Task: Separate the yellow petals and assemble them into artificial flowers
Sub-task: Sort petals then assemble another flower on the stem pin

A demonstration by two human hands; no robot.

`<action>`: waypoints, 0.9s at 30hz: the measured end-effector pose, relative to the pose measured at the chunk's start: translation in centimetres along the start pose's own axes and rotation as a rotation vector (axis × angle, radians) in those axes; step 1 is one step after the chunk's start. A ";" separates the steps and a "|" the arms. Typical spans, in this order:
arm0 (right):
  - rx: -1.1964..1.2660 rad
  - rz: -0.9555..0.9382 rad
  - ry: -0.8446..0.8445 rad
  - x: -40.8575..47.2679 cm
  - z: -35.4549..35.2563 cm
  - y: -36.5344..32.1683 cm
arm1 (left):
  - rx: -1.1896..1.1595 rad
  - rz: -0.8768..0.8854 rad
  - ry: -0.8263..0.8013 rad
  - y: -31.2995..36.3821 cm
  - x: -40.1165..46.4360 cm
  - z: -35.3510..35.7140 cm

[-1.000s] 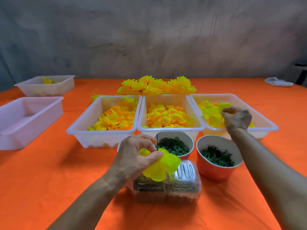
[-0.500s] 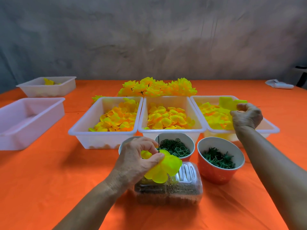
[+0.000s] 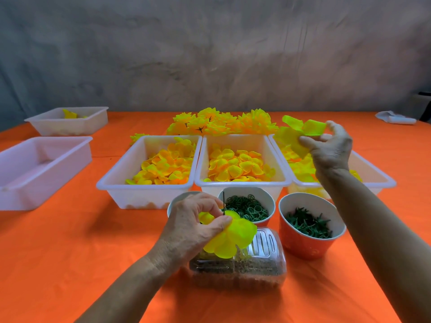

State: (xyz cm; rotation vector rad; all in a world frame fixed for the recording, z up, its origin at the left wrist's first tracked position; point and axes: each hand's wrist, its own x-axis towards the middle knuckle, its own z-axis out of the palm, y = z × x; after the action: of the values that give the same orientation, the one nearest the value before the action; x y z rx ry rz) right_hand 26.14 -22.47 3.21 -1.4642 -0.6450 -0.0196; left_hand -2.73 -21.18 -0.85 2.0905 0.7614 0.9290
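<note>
My left hand [image 3: 196, 224] pinches a thin dark stem with a yellow petal layer [image 3: 233, 238] threaded on it, held above a clear plastic box [image 3: 238, 273]. My right hand [image 3: 331, 145] is raised over the right bin [image 3: 377, 176] and pinches a bunch of large yellow-green petals [image 3: 300, 134]. Three white bins stand side by side: the left bin [image 3: 121, 180] and the middle bin [image 3: 242, 183] hold orange-yellow petals. A pile of finished yellow flowers [image 3: 221, 124] lies behind them.
A cup of green rings [image 3: 247, 206] and an orange cup of green sepals [image 3: 307, 224] stand in front of the bins. Two more white bins [image 3: 42, 166] [image 3: 67, 120] sit at the left. A white cloth [image 3: 396, 118] lies far right on the orange table.
My right hand has lifted out of the right bin with a bunch of yellow-green petals, rising up and to the right. My left hand has stayed in place with the stem and petal layer.
</note>
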 end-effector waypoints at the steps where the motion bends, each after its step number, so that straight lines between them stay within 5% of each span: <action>1: 0.105 0.033 -0.082 -1.0 0.5 -0.6 | 0.000 -0.001 -0.003 0.0 0.0 0.0; 5: 0.247 0.055 -0.335 -4.4 1.6 -2.1 | -0.004 -0.002 -0.006 0.0 -0.1 0.0; 17: 0.430 0.041 -0.695 -10.3 1.8 -3.7 | -0.008 0.031 0.019 -0.2 0.0 0.1; 27: 0.366 0.185 -0.797 -12.6 2.0 -3.6 | 0.008 0.011 0.034 -0.5 0.1 0.3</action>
State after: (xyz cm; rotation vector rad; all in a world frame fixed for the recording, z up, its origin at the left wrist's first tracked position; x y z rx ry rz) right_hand 13.42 -25.74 1.15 -1.1375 -1.0795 0.8201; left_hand -2.53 -20.93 -1.38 2.0925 0.7735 0.9714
